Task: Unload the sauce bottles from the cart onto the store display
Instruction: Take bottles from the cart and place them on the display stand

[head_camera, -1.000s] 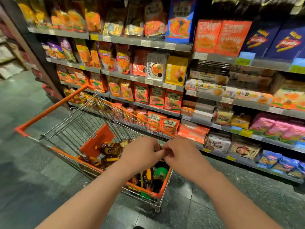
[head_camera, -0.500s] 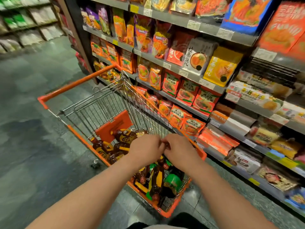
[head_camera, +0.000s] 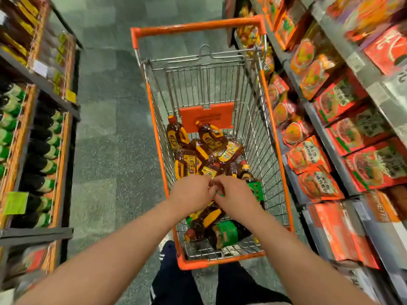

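An orange-rimmed wire cart (head_camera: 154, 119) stands lengthwise in front of me. Its basket holds a pile of brown sauce bottles (head_camera: 211, 137) with yellow handles and labels. Among them lie dark bottles with green labels (head_camera: 229, 233). My left hand (head_camera: 190, 195) and my right hand (head_camera: 236, 195) hover together over the near half of the pile, fingers curled, fingertips meeting. Nothing shows inside either hand, and the bottles directly below them are partly hidden.
A display shelf (head_camera: 41, 150) on the left holds rows of dark, green-labelled bottles. Shelves (head_camera: 308, 155) packed with orange and red packets run close along the cart's right side. Grey tiled aisle floor (head_camera: 110, 128) lies between the cart and the left shelf. My legs (head_camera: 176, 282) stand at the cart's near end.
The view has swung left and down, from the packet shelves to looking straight along the cart. My hands stay together in the same pose, now over the bottle pile.
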The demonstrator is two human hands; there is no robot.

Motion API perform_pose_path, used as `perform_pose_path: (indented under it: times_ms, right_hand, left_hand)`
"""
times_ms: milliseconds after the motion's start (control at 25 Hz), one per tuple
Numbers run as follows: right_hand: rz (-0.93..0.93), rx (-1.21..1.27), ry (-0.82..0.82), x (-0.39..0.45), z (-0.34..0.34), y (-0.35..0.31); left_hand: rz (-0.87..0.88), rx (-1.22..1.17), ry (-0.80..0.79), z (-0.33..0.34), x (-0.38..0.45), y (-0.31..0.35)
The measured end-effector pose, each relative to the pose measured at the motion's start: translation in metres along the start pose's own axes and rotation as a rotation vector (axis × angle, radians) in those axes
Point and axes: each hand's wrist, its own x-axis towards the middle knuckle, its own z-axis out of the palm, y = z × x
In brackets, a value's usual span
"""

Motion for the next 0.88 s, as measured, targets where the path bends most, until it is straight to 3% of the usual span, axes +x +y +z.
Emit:
perform_pose_path:
  times_ms: [160, 440, 760, 880]
  right_hand:
    - [-0.022, -0.064, -0.207, 0.013, 0.039, 0.039]
    - [-0.115, -0.408, -0.538, 0.043, 0.104, 0.084]
    - [-0.259, -0.553, -0.604, 0.048, 0.169, 0.102]
    - [-0.18, -0.562, -0.562, 0.053, 0.166, 0.099]
  left_hand:
    - [-0.176, -0.099, -0.076, 0.056, -0.003, -0.005]
    - [-0.268, -0.048, -0.276, 0.137, 0.01, -0.012]
    - [-0.38, 0.047, -0.387, 0.192, 0.005, -0.01]
    - [-0.394, 0.052, -0.401, 0.191, -0.003, -0.012]
